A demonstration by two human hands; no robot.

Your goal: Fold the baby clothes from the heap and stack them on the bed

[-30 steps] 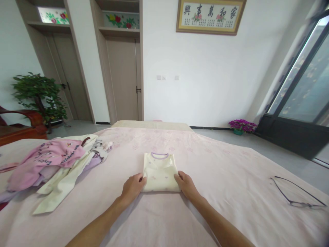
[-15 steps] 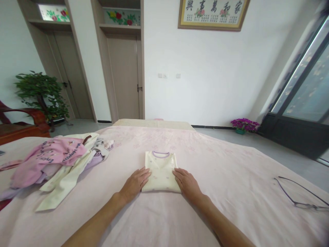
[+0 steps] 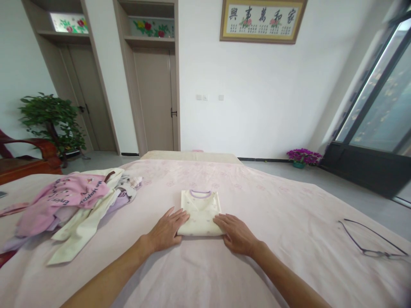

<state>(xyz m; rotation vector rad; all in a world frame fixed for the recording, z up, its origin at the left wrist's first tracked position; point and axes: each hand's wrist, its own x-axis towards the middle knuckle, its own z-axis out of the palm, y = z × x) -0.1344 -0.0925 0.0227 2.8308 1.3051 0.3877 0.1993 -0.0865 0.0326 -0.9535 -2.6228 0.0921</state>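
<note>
A small cream shirt (image 3: pixel 202 216) with a lilac-edged neckline lies folded into a near-square in front of me, its collar pointing away. My left hand (image 3: pixel 167 229) rests at its near left corner, fingers stretched out over the fabric and thumb low by the near edge. On the opposite side, my right hand (image 3: pixel 237 233) touches the near right corner in the same way, fingers extended flat on the cloth. What lies beneath either palm is hidden.
A loose heap of clothes (image 3: pixel 73 205), pink and cream, lies to the left on the pink bedspread (image 3: pixel 289 239). Eyeglasses (image 3: pixel 372 252) rest at the right. A wooden armchair (image 3: pixel 41 149) and a leafy plant (image 3: pixel 53 119) stand beyond the left side.
Both hands have shifted slightly toward the near corners of the shirt, and its near edge sits a little farther from me. The view has tilted up slightly.
</note>
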